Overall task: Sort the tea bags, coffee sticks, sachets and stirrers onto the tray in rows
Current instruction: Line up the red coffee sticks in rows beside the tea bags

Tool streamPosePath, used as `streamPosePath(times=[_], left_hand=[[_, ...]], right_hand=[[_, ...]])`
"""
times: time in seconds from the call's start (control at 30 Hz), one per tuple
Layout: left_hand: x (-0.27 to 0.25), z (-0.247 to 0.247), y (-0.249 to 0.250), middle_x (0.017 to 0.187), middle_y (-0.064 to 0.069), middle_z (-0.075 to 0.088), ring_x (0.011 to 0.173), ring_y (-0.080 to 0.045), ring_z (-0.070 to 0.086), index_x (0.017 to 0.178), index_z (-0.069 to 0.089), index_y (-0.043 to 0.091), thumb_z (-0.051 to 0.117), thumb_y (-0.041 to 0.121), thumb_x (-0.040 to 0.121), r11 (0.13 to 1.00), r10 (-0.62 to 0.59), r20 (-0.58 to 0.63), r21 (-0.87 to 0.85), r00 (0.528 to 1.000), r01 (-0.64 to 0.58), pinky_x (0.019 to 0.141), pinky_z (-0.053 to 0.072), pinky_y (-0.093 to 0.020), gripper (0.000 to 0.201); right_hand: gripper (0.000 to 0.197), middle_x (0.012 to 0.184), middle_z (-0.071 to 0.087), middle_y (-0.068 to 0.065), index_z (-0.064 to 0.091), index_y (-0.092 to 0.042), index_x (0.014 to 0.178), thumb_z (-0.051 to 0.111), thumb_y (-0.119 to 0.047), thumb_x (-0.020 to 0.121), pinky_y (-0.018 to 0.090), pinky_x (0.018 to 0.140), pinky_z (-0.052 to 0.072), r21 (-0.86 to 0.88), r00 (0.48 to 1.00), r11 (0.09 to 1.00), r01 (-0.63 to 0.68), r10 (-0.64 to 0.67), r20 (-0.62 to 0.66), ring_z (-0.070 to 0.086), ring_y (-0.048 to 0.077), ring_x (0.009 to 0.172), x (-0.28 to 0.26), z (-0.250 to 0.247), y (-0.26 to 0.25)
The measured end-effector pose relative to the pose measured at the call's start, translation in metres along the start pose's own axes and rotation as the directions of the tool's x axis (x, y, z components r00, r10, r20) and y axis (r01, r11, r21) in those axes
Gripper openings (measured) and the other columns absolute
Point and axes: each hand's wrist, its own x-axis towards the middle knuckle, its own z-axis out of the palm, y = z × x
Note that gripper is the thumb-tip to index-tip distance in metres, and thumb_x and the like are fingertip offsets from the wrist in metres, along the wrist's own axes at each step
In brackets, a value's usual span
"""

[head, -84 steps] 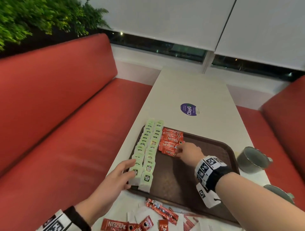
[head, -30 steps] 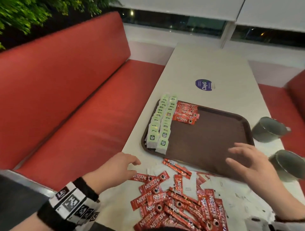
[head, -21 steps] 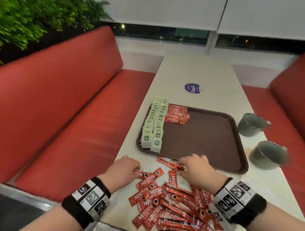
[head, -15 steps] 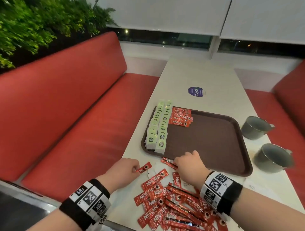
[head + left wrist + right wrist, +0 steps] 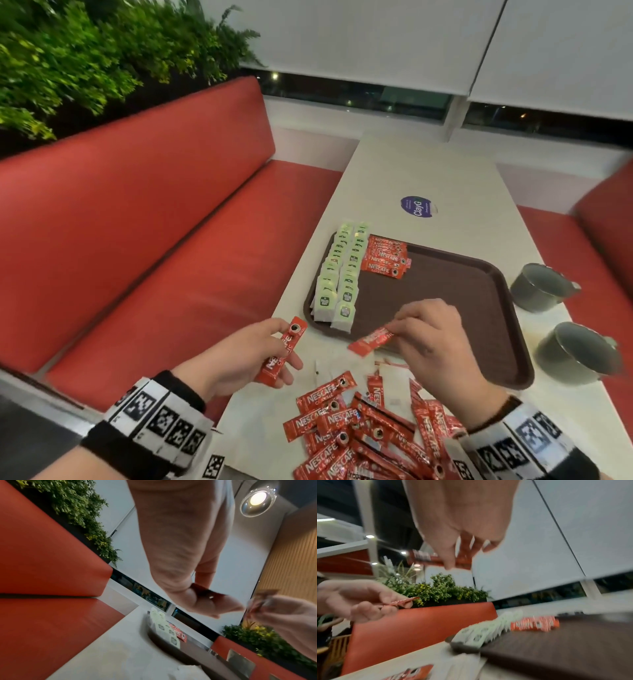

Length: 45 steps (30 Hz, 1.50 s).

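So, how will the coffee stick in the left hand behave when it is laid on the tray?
The coffee stick stays straight in the left hand, so probably fairly stiff. Flat, so unlikely to roll. Its glossy wrapper may slide on the tray.

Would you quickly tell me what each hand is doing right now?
Left hand: closed on a red coffee stick, held above the table edge.
Right hand: pinching another red coffee stick near the tray.
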Motion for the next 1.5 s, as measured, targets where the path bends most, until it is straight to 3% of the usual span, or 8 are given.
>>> streamPosePath(times=[0.3,0.6,0.8,0.87,0.97,1.07,1.4,1.5], left_hand=[[-0.007,0.041,0.048,0.09,-0.02,0.068,0.055,-0.021,0.061,0.124,0.048,0.014,0.037,-0.005,0.093,0.999,0.034,0.29,0.01,0.956,-0.039,0.047,0.05,-0.024,0.038],[-0.002,0.077,0.056,0.091,-0.009,0.06,0.07,-0.012,0.058,0.122,0.05,0.007,0.05,0.03,0.094,0.995,0.087,0.545,-0.007,0.834,-0.099,0.055,0.047,-0.02,0.036],[0.015,0.074,0.029,0.071,-0.005,0.058,0.053,-0.014,0.057,0.122,0.048,0.011,0.05,0.002,0.095,0.997,0.064,0.338,-0.063,0.939,-0.046,0.049,0.048,-0.022,0.029],[0.015,0.063,0.018,0.074,-0.007,0.06,0.053,-0.016,0.057,0.126,0.047,0.013,0.05,0.002,0.095,0.993,0.037,0.24,-0.117,0.97,-0.009,0.047,0.048,-0.023,0.033],[0.013,0.048,0.002,0.072,-0.005,0.056,0.051,-0.014,0.049,0.117,0.049,0.014,0.048,0.002,0.095,0.989,0.013,0.141,-0.148,0.99,0.008,0.047,0.04,-0.023,0.025],[0.011,0.04,-0.011,0.072,-0.003,0.056,0.052,-0.014,0.047,0.115,0.051,0.014,0.049,0.004,0.096,0.991,-0.009,0.06,-0.133,0.998,0.016,0.05,0.038,-0.026,0.022],[0.011,0.04,-0.031,0.07,-0.003,0.054,0.051,-0.014,0.042,0.116,0.052,0.01,0.047,0.007,0.097,0.988,-0.034,0.017,-0.152,0.999,0.036,0.051,0.035,-0.027,0.02],[0.014,0.045,-0.029,0.067,0.0,0.051,0.049,-0.012,0.038,0.119,0.05,0.009,0.047,0.009,0.097,0.989,-0.056,0.075,-0.13,0.996,0.066,0.048,0.033,-0.024,0.022]], right_hand=[[0.031,0.092,0.054,-0.003,0.064,-0.016,0.101,0.074,-0.008,0.073,0.042,0.063,0.04,-0.168,0.886,0.945,0.281,-0.323,-0.334,0.049,0.017,0.08,-0.003,-0.052,-0.029],[0.019,0.082,0.062,-0.005,0.062,-0.018,0.1,0.067,-0.012,0.083,0.037,0.073,0.034,-0.25,0.914,0.927,0.279,-0.336,-0.226,0.049,0.017,0.081,-0.014,-0.036,-0.026],[0.02,0.083,0.063,-0.008,0.071,-0.022,0.098,0.065,-0.017,0.079,0.032,0.078,0.038,-0.161,0.996,0.987,0.027,-0.012,0.093,0.053,0.016,0.082,-0.029,-0.013,-0.018],[0.022,0.09,0.063,-0.012,0.071,-0.028,0.102,0.066,-0.033,0.08,0.036,0.081,0.047,-0.155,0.913,0.979,-0.133,0.182,0.366,0.055,0.012,0.087,-0.042,-0.017,-0.02],[0.049,0.116,0.055,-0.015,0.055,-0.034,0.125,0.055,-0.06,0.084,0.033,0.099,0.033,-0.241,0.609,0.952,-0.191,0.308,0.731,0.042,0.009,0.11,-0.071,-0.015,-0.027],[0.061,0.126,0.049,-0.011,0.046,-0.031,0.133,0.053,-0.063,0.081,0.036,0.104,0.026,-0.331,0.532,0.928,-0.169,0.369,0.762,0.037,0.015,0.121,-0.085,-0.006,-0.032],[0.017,0.106,0.059,-0.014,0.06,-0.03,0.108,0.05,-0.032,0.094,0.032,0.097,0.035,-0.286,0.566,0.884,-0.369,0.458,0.685,0.049,0.012,0.105,-0.083,0.003,-0.029],[0.007,0.085,0.055,-0.022,0.066,-0.032,0.092,0.06,-0.032,0.088,0.032,0.091,0.041,-0.12,0.699,0.892,-0.436,0.42,0.579,0.048,0.003,0.089,-0.082,-0.003,-0.023]])
